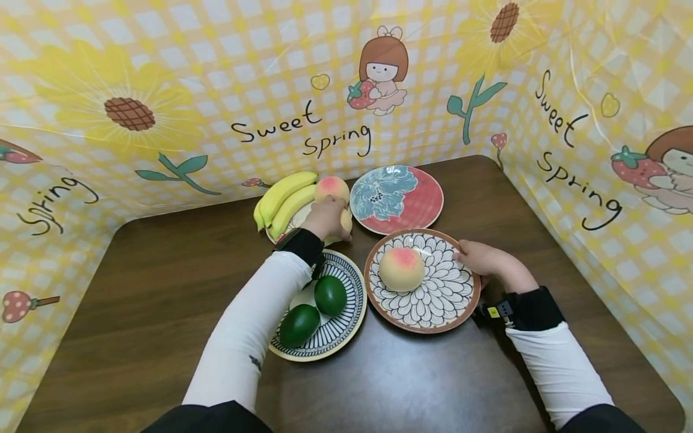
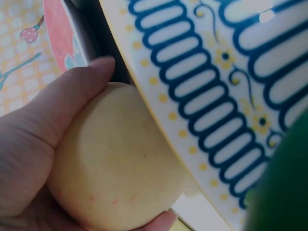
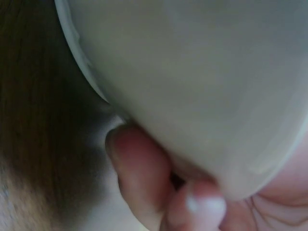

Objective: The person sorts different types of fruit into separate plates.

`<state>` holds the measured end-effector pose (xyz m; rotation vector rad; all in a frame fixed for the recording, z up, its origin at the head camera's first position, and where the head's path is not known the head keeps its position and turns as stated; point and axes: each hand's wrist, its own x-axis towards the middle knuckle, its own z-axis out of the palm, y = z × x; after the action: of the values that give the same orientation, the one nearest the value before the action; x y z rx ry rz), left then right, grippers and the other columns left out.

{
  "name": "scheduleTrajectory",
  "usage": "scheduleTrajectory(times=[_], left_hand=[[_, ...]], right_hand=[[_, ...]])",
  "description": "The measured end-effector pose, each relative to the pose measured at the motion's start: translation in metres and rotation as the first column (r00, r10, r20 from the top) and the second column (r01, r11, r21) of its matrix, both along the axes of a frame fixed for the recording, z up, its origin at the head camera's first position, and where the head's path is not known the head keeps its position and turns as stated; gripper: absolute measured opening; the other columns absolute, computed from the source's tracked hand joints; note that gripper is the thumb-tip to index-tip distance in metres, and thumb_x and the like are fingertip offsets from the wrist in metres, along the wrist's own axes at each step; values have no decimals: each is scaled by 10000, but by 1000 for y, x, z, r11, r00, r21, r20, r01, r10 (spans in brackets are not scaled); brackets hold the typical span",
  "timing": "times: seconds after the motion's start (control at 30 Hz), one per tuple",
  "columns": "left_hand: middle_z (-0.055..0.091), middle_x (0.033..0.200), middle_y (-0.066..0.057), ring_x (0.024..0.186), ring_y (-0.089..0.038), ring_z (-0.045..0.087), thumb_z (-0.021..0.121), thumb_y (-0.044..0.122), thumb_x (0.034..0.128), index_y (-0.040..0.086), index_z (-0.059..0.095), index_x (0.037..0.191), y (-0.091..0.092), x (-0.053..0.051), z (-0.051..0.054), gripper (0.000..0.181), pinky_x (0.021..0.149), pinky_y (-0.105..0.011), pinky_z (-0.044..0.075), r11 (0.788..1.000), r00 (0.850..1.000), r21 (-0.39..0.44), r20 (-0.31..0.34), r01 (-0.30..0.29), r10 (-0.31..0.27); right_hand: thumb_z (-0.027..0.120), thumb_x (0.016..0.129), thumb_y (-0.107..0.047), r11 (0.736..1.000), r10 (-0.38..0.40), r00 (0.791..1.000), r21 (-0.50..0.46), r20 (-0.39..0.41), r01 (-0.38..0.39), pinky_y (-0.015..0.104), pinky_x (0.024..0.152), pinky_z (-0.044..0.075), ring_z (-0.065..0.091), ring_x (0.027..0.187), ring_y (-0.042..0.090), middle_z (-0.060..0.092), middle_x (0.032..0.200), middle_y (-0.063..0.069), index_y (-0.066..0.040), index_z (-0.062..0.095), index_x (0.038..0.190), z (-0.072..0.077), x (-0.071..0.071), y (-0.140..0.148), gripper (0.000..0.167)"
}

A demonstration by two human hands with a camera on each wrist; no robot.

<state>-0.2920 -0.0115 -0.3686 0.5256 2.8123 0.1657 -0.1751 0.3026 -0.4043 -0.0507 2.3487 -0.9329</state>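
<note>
The left hand (image 1: 325, 219), above the centre of the head frame, is curled round a pale yellow, round peach with faint pink flecks (image 2: 115, 163); the left wrist view shows thumb and fingers gripping it on opposite sides. At the right of the head frame's middle, the right hand (image 1: 482, 258) pinches the right edge of a round plate with a brown rim and black-and-white petal pattern (image 1: 441, 294), thumb above, fingers beneath. The hands are well apart.

On that plate's left half sits a round cream peach with a pink top (image 1: 402, 269). Just beyond the left hand, another pink-topped peach (image 1: 332, 187) is beside a bunch of yellow curved bananas (image 1: 284, 198), which rests on a pale plate (image 1: 269, 236) partly hidden by the hand.

Below centre, a cream-rimmed plate with dark blue line patterns (image 1: 352, 319) holds two glossy dark green, egg-shaped fruits (image 1: 299, 325). A red round plate with a blue flower (image 1: 425, 201) lies upper right of centre on the dark brown wooden worktop (image 1: 162, 300).
</note>
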Motion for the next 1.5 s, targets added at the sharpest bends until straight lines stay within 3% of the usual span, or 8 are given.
scheduleTrajectory(times=[0.2,0.73,0.83,1.0,1.23,1.5], left_hand=[[505,1433,-217,1293,-440,517,847,282,821,47,515,1424,0,2,-1,727,1150,-516,372,1000,1000,2,-4,7,-7],[542,1429,-226,1346,-362,498,845,290,807,30,531,1401,5,2,11,720,1153,-498,409,997,996,11,32,81,-82],[543,1417,-224,1316,-357,510,838,281,806,35,524,1405,7,5,18,720,1127,-489,428,995,996,33,24,89,-90],[561,1394,-209,1252,-343,541,814,254,805,39,525,1401,14,16,40,697,1080,-483,443,989,992,70,-21,129,-127],[545,1330,-186,1057,-297,573,780,193,792,78,582,1292,28,28,57,549,878,-417,531,980,985,115,-69,163,-156],[543,1361,-161,1118,-331,591,814,266,810,125,570,1352,40,40,68,611,974,-449,496,976,983,133,-87,171,-160]], right_hand=[[317,1116,-158,1000,5,1000,-3,-2,-5,321,542,572,622,589,126,562,964,213,180,253,1445,0,2,1,476],[318,1119,-162,1000,12,1000,11,-12,-12,333,548,578,627,611,143,562,1003,242,191,233,1466,-1,-1,0,502],[316,1118,-161,1000,14,1000,11,-8,-14,332,553,580,632,615,142,563,1008,243,192,216,1479,-2,-1,0,514],[315,1119,-163,1000,21,1000,12,-12,-21,323,550,573,628,609,141,565,998,238,192,220,1477,-2,-1,1,514],[320,1118,-161,1000,21,999,12,-32,-20,339,549,582,629,611,149,565,991,246,197,266,1434,0,0,1,480],[328,1113,-151,1000,25,999,14,-39,-24,329,543,574,625,617,144,569,968,223,196,308,1399,-2,-1,0,450]])
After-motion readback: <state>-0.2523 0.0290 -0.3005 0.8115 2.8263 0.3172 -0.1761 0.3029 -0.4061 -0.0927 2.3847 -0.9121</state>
